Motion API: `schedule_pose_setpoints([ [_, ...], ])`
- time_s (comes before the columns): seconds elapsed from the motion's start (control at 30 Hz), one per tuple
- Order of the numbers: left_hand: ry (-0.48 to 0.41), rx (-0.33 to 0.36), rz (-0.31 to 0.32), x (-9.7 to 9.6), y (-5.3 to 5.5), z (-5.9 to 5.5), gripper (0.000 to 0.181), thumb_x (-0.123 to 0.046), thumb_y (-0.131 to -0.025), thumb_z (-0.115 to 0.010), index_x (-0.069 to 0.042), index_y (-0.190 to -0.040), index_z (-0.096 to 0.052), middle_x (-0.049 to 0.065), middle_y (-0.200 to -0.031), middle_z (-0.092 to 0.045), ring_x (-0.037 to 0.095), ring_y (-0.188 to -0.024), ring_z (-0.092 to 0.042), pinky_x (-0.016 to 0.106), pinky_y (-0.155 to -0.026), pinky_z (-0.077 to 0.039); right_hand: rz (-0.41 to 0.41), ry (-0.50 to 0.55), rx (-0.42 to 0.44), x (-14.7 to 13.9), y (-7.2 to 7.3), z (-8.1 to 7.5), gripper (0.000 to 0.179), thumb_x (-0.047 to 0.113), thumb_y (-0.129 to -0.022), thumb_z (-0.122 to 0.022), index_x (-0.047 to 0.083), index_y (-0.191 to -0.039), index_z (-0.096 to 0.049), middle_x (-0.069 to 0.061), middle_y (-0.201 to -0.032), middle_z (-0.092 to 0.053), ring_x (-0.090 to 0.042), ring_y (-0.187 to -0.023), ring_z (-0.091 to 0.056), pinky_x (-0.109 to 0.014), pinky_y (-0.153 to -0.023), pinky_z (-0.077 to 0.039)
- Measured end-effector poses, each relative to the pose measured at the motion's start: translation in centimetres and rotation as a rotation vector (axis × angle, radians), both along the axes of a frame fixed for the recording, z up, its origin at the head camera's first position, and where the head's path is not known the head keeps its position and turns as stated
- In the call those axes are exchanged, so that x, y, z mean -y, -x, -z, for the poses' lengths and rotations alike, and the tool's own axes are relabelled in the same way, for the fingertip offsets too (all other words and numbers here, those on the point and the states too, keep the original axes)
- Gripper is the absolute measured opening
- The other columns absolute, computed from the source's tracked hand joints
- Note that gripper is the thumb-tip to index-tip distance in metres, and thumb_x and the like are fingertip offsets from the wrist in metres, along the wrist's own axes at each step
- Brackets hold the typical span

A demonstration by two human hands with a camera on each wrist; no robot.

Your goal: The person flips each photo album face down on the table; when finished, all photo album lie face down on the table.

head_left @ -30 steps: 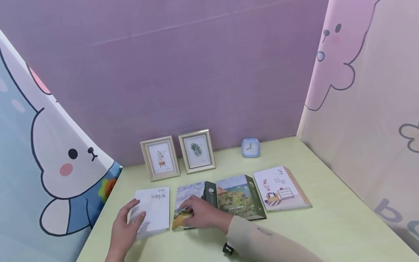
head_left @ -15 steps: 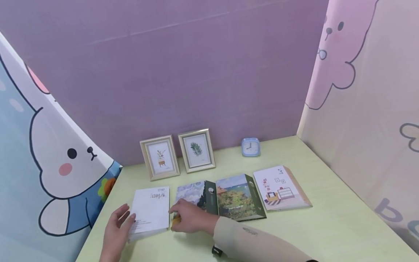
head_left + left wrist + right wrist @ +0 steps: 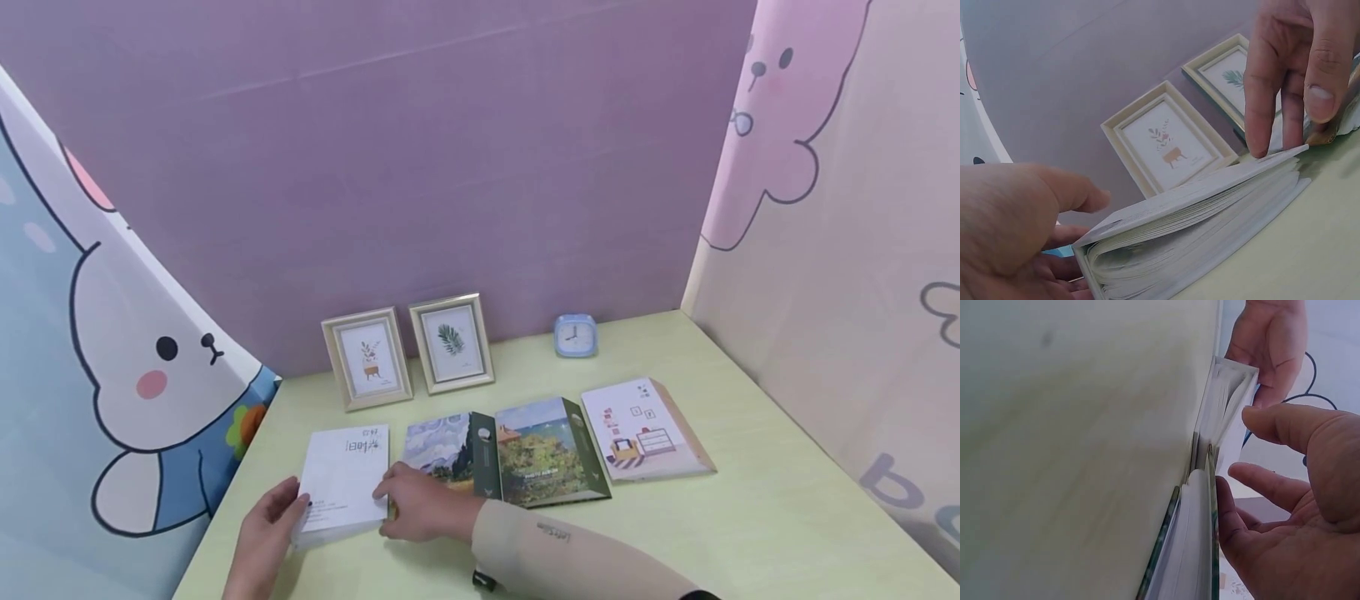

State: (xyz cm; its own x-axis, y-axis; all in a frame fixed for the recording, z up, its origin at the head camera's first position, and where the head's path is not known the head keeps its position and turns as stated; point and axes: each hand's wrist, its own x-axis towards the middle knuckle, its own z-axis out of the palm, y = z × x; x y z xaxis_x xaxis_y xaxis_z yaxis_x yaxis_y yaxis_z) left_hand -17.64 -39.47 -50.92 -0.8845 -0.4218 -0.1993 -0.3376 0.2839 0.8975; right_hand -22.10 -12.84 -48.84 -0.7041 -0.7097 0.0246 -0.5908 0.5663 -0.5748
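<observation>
A white photo album with dark lettering lies flat at the left of the row. At its left edge my left hand rests, fingers along the spine and thumb near the cover; the left wrist view shows the album's pages from the open side. Between this album and a painted-cover album is my right hand. Its fingertips reach the white album's right edge, and it partly covers the painted album. In the right wrist view, thumb and fingers of the right hand stand apart with nothing between them.
Further right lie a landscape album marked PHOTO ALBUM and a white album with a furniture drawing. Behind stand two picture frames and a blue clock, close to the purple wall.
My right hand has moved left from the painted-cover album to the white album's right edge. The left hand has shifted slightly left and down, staying by the white album.
</observation>
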Motion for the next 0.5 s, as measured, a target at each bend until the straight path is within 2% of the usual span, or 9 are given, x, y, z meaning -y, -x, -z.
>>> schedule_pose_setpoints([
  [0.13, 0.015, 0.027, 0.017, 0.14, -0.01, 0.13, 0.071, -0.033, -0.108, -0.059, -0.001, -0.163, -0.028, 0.025, -0.163, -0.036, 0.037, -0.145, -0.037, 0.053, -0.121, -0.034, -0.006, -0.019, 0.032, 0.17, -0.05, -0.23, 0.050, 0.031, -0.089, -0.085, 0.021, -0.135, -0.071, 0.008, -0.135, -0.053, 0.002, -0.101, -0.053, -0.016, -0.086, -0.051],
  [0.33, 0.035, 0.008, 0.043, -0.01, -0.20, 0.05, 0.064, -0.024, -0.108, -0.055, 0.002, -0.162, -0.032, 0.026, -0.160, -0.038, 0.036, -0.142, -0.039, 0.054, -0.119, -0.034, -0.031, -0.056, -0.001, 0.08, -0.24, -0.29, 0.049, 0.034, -0.089, -0.084, 0.021, -0.135, -0.072, 0.004, -0.146, -0.051, -0.005, -0.125, -0.053, -0.019, -0.101, -0.049],
  [0.5, 0.061, 0.002, 0.046, -0.20, -0.41, 0.03, 0.061, -0.022, -0.109, -0.053, 0.000, -0.162, -0.033, 0.025, -0.161, -0.039, 0.035, -0.144, -0.040, 0.052, -0.119, -0.035, -0.047, -0.056, -0.004, 0.06, -0.31, -0.01, 0.049, 0.035, -0.089, -0.084, 0.022, -0.135, -0.072, 0.003, -0.147, -0.050, -0.007, -0.128, -0.052, -0.021, -0.106, -0.047],
])
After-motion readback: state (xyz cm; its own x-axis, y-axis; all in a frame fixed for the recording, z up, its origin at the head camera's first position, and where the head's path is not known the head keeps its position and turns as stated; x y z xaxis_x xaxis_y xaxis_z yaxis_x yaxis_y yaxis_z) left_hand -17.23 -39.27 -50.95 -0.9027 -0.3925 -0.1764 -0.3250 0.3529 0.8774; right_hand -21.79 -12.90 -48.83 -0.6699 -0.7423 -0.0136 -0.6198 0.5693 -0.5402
